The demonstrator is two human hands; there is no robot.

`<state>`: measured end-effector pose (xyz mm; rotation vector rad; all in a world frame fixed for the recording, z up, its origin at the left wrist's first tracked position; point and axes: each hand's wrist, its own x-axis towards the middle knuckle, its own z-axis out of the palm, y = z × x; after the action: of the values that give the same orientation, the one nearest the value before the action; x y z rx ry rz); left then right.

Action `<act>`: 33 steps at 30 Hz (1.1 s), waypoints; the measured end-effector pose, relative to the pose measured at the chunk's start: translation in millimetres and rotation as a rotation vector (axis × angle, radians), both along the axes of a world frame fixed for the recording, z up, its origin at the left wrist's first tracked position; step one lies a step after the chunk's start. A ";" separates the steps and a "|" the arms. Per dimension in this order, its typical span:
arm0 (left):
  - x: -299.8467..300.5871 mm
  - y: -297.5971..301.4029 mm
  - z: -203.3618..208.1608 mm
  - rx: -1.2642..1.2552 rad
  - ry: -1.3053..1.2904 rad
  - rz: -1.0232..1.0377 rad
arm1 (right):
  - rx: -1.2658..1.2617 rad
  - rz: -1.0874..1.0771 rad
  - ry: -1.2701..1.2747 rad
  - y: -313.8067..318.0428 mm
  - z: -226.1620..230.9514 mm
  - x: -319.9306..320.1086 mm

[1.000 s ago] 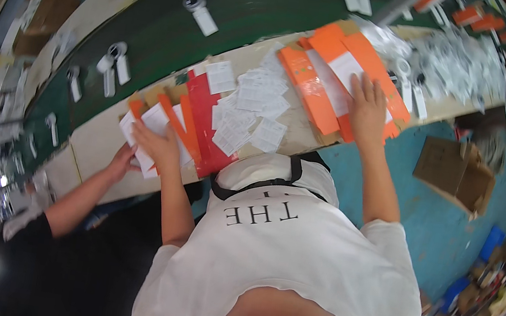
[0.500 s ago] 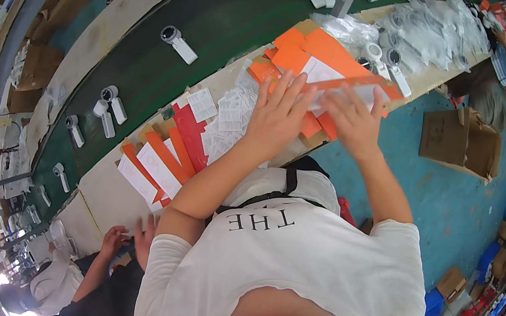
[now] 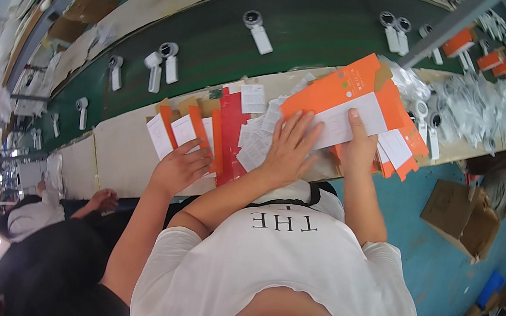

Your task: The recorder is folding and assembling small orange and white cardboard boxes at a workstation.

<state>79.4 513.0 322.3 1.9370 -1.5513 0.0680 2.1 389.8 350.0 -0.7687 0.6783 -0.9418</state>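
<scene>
A flat orange-and-white carton [image 3: 351, 122] is held over the worktable in front of me, its white panel facing up. My right hand [image 3: 360, 150] grips its near edge, the thumb lying on the white panel and the other fingers hidden beneath. My left hand [image 3: 291, 147] rests against the panel's left end with its fingers stretched out. Under and right of it lie more flat orange cartons [image 3: 411, 143]. Beside my left hand are many small printed white leaflets [image 3: 255, 142] and a red sheet [image 3: 233, 115].
A co-worker's hand [image 3: 181, 170] reaches from the left to a row of orange-and-white cartons [image 3: 189, 123]. Behind runs a green conveyor belt [image 3: 211, 45] with white handheld devices [image 3: 258, 33] on it. Clear plastic bags [image 3: 472, 110] are heaped at right. An open cardboard box [image 3: 462, 217] stands on the floor.
The carton's white panel has turned up toward me, and my right thumb now lies on it. The co-worker's hand has reached up to the carton row. The whole view has swung.
</scene>
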 end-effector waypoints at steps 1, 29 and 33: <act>1.2 5.0 6.0 -0.002 0.287 0.002 | -0.098 0.111 0.119 -2.2 0.3 0.1; 27.5 39.7 25.1 -0.604 1.442 0.352 | -0.655 0.432 0.245 75.7 -1.2 49.6; 13.2 32.0 16.1 -0.876 0.924 0.275 | -0.498 0.397 0.131 74.7 -7.3 54.9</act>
<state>92.6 545.1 338.4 1.1588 -0.4838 -0.0308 57.0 464.5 342.7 -1.3606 0.3793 -0.7005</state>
